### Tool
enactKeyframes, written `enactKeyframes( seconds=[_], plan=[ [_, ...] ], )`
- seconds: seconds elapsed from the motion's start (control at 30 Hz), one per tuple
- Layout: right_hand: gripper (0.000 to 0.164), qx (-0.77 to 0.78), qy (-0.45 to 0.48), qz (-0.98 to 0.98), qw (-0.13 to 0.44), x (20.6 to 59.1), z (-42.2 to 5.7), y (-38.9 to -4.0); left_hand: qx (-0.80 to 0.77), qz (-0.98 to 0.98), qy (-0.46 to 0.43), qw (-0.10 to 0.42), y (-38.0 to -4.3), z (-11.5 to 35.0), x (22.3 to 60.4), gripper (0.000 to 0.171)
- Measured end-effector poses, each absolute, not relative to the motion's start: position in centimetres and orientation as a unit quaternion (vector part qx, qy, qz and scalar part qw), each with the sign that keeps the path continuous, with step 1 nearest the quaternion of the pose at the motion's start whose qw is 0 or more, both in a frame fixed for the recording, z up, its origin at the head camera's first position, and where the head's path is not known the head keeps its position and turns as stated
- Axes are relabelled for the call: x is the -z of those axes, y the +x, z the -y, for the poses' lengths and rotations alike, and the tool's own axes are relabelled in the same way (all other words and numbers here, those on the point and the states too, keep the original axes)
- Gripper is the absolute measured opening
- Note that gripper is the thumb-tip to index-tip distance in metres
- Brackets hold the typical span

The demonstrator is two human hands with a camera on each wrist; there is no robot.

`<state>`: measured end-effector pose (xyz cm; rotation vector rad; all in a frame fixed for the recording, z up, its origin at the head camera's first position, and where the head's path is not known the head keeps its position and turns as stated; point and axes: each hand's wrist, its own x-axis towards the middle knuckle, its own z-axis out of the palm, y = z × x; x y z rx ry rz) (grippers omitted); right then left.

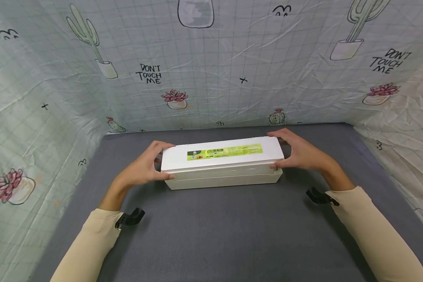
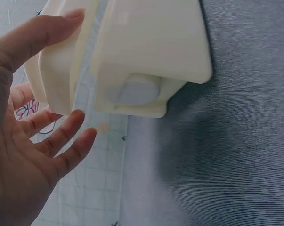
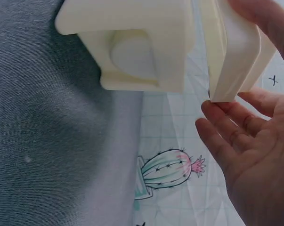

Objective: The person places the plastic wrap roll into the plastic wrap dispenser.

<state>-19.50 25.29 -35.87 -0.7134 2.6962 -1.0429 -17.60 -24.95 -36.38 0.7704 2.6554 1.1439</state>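
Observation:
A long white cling film box with a green-and-yellow label lies crosswise in the head view. Its lid [image 1: 229, 163] is apart from its base [image 1: 225, 181], and both wrist views show a gap between them. My left hand [image 1: 142, 166] grips the lid's left end, thumb at the front and fingers behind. At the opposite end my right hand [image 1: 301, 152] grips the lid the same way. On the grey surface sits the base [image 2: 156, 37]; a round pale shape [image 3: 132, 54] shows in its end opening. The inside of the box is hidden.
A dark grey cloth [image 1: 229, 231] covers the table under the box. Behind and at both sides hangs a pale curtain [image 1: 211, 51] printed with cacti and words. Black straps [image 1: 130, 217] stick out at both beige sleeves.

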Motion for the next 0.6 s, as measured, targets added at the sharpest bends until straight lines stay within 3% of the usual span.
enactKeyframes(
  seconds=[0.6],
  plan=[
    [0.084,0.33,-0.315,-0.889,0.037,37.5,-25.4,-17.6,-0.339,-0.899,0.267,0.071,-15.8,24.5,37.4,0.089]
  ],
)
